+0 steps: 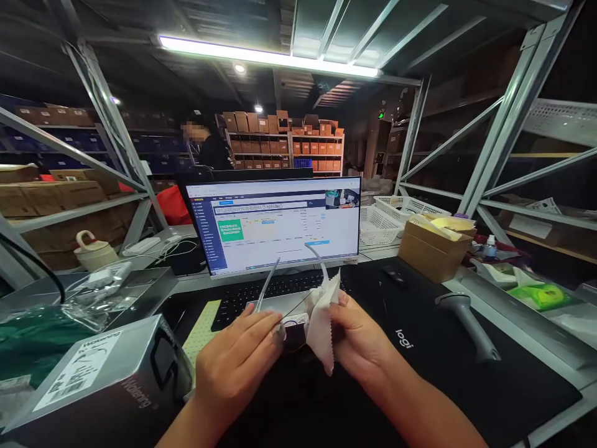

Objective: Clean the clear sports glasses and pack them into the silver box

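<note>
My left hand point(237, 358) is closed on a pair of glasses point(293, 325), pinching the frame by one lens; the thin temple arms stick up toward the screen. My right hand point(361, 342) pinches a white cleaning cloth point(324, 317) and presses it against the glasses. Both hands hover over a black desk mat point(420, 348), just in front of the laptop keyboard point(275, 292).
The laptop screen point(275, 224) shows a software page. A grey box point(93, 379) sits at the left, a handheld scanner point(466, 317) and a cardboard box point(433, 246) at the right, white baskets point(387, 218) behind. A person stands far back among shelves.
</note>
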Action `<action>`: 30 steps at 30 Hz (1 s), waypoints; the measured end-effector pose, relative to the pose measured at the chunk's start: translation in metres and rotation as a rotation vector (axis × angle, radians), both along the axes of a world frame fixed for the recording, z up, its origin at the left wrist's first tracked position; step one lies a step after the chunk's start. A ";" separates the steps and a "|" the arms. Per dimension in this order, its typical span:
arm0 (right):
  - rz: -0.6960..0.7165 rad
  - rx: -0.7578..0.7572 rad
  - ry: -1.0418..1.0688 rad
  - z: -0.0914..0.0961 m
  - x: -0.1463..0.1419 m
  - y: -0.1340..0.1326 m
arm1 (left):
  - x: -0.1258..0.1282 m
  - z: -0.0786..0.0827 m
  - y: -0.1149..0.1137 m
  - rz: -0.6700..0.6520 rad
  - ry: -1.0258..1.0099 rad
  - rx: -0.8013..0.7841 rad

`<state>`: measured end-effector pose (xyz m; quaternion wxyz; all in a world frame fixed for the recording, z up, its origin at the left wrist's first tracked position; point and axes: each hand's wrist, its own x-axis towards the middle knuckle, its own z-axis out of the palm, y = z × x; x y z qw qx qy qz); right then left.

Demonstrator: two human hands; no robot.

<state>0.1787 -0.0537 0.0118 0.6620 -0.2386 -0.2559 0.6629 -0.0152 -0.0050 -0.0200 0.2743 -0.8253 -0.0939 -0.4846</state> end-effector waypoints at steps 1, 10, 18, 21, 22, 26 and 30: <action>-0.012 -0.003 0.008 0.001 0.001 0.001 | 0.000 0.000 0.000 0.007 0.007 0.004; -0.149 0.136 -0.086 -0.019 -0.034 0.002 | -0.003 -0.008 0.006 0.071 -0.005 -0.029; -0.190 0.140 -0.219 -0.036 -0.040 0.011 | -0.004 -0.003 0.006 0.094 -0.041 -0.085; -0.102 0.139 -0.261 -0.021 -0.017 0.020 | -0.009 0.006 0.012 0.055 -0.082 -0.183; -0.098 0.129 -0.291 -0.015 -0.005 0.023 | -0.012 0.010 0.015 0.041 -0.084 -0.218; -0.410 0.162 -0.472 0.001 0.055 0.032 | -0.026 0.023 0.019 0.000 0.033 -0.321; -0.547 0.332 -0.794 0.005 0.095 0.029 | -0.033 0.030 0.014 -0.038 0.201 -0.388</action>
